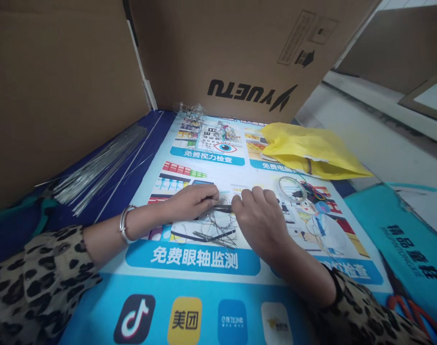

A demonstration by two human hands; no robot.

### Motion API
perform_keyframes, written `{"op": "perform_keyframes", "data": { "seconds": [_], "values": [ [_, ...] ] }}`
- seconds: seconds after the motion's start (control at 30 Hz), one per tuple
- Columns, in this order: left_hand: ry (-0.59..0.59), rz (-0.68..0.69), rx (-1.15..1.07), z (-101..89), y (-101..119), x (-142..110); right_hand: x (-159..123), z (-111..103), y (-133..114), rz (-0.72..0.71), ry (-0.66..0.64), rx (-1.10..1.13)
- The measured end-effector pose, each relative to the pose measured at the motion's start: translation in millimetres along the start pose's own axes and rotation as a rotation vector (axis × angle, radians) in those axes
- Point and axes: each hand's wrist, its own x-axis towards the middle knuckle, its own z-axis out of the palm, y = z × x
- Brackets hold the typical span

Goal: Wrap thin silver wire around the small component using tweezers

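Note:
Near the middle of the printed sheet [193, 282], my left hand [195, 201] is closed in a pinch on thin wire. My right hand [259, 218] is wrapped around a tool that looks like pliers [223, 208]. Its dark jaws point left and reach the fingertips of my left hand, while the handles are hidden in my fist. Just below both hands lies a loose tangle of thin wire [216, 235] with several short straight pieces. Where the wire meets the jaws is too small to make out.
Straight wires [103, 167] lie bundled at left, beside a teal-handled tool [46, 213]. A wire coil [292, 189] and coloured strands [317, 191] sit right, near a yellow bag [308, 148], teal bag [398, 230] and red handles [412, 306]. Cardboard [233, 52] stands behind, with wire pieces [189, 110] before it.

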Motion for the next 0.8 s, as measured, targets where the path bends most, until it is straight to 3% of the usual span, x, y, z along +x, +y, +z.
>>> {"op": "perform_keyframes", "data": {
  "seconds": [0.5,0.8],
  "values": [
    [-0.029,-0.038,-0.084,-0.7,-2.9,-1.3,-0.2,9.9,10.4,0.076,-0.269,0.265],
    [-0.028,-0.062,-0.099,-2.4,5.5,-0.8,-0.6,12.0,11.9,0.054,-0.289,0.266]
  ]
}}
